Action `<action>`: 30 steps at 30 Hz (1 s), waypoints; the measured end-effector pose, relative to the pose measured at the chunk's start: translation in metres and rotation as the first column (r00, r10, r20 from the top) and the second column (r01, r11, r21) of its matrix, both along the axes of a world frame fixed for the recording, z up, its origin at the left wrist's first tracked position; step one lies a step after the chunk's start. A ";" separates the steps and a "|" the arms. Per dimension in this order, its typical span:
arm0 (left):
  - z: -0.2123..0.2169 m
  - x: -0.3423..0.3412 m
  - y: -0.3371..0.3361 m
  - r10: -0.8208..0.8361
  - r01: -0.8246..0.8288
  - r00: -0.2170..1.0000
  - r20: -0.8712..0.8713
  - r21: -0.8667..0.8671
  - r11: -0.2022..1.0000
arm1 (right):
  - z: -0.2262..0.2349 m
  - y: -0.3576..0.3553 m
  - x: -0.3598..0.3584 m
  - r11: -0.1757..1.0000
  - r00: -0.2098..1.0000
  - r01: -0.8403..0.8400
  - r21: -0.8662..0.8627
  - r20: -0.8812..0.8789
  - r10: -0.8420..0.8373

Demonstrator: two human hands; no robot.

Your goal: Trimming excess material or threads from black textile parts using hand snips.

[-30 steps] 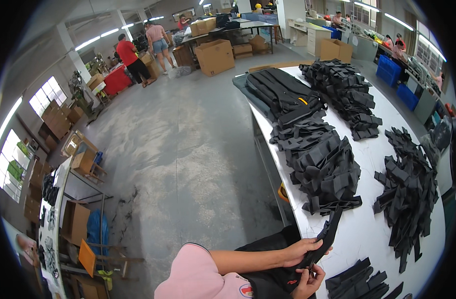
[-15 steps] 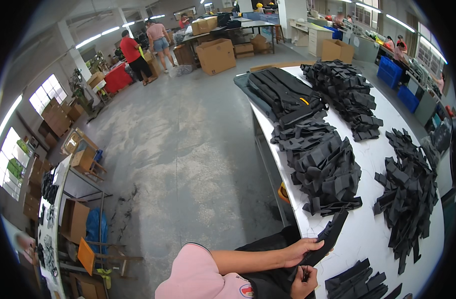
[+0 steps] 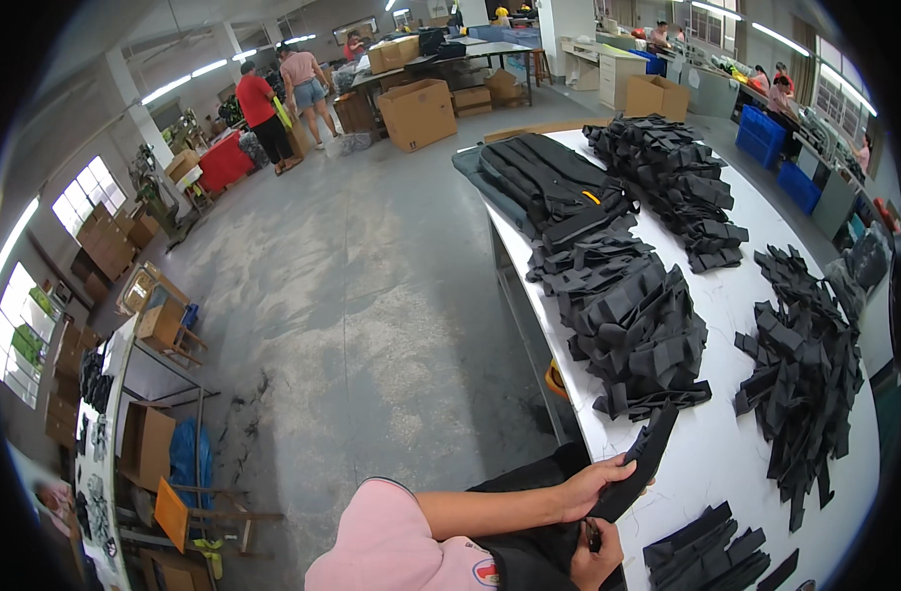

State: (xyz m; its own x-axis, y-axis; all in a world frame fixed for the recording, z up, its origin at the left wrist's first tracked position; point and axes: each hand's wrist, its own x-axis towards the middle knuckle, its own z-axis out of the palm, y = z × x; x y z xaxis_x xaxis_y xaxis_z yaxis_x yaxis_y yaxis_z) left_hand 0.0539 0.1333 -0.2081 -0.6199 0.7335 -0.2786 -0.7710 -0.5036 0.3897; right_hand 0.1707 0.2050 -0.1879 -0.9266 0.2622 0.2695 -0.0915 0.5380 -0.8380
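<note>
A black fabric strip (image 3: pixel 641 475) slants over the near left edge of the white table (image 3: pixel 756 295). My left hand (image 3: pixel 600 488) grips it by the middle, thumb on top. Just below, at the strip's lower end, my right hand (image 3: pixel 595 559) is closed with a small dark piece between its fingers; whether that is fabric or a tool I cannot tell. A short row of similar strips (image 3: pixel 707 552) lies to the right of my right hand. Beyond the held strip is a big heap of black strips (image 3: pixel 633 335).
More black strips lie in a right-hand pile (image 3: pixel 800 374) and a far pile (image 3: pixel 667 182). Black backpacks (image 3: pixel 554 187) rest at the table's far left corner. Left of the table runs grey floor (image 3: pixel 352 295). People, cardboard boxes (image 3: pixel 418 113) and blue crates (image 3: pixel 761 136) are farther off.
The whole view has shifted slightly. My right hand has turned a little at the strip's lower end, and the dark piece in its fingers shows more. My left hand keeps its grip.
</note>
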 end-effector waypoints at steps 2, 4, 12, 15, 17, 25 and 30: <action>-0.004 0.001 0.003 -0.008 0.007 0.999 0.032 0.026 1.000 | -0.005 0.004 0.004 0.998 1.000 -0.012 0.054 -0.022 0.014; -0.015 -0.001 0.007 -0.001 -0.002 0.999 0.052 0.043 0.999 | -0.024 0.007 -0.002 0.997 0.998 -0.010 0.075 -0.067 0.015; 0.000 -0.022 -0.021 0.077 -0.077 0.997 0.002 -0.060 0.995 | -0.012 0.010 -0.008 0.972 0.996 0.089 -0.215 0.020 -0.087; -0.003 -0.021 -0.009 0.019 -0.017 0.999 0.032 -0.048 0.999 | -0.017 0.018 -0.013 0.943 0.975 0.221 -0.251 0.089 -0.205; -0.005 -0.020 -0.007 -0.014 0.016 0.999 0.050 -0.030 0.999 | -0.015 0.021 -0.015 0.919 0.958 0.286 -0.271 0.100 -0.268; -0.002 -0.008 -0.010 -0.035 0.034 0.994 0.100 0.006 0.999 | -0.006 0.034 -0.011 0.980 0.980 0.200 0.000 -0.010 -0.200; 0.003 -0.006 -0.006 -0.064 0.065 0.992 0.105 -0.009 0.998 | -0.006 0.037 -0.017 0.990 0.991 0.132 0.050 -0.034 -0.130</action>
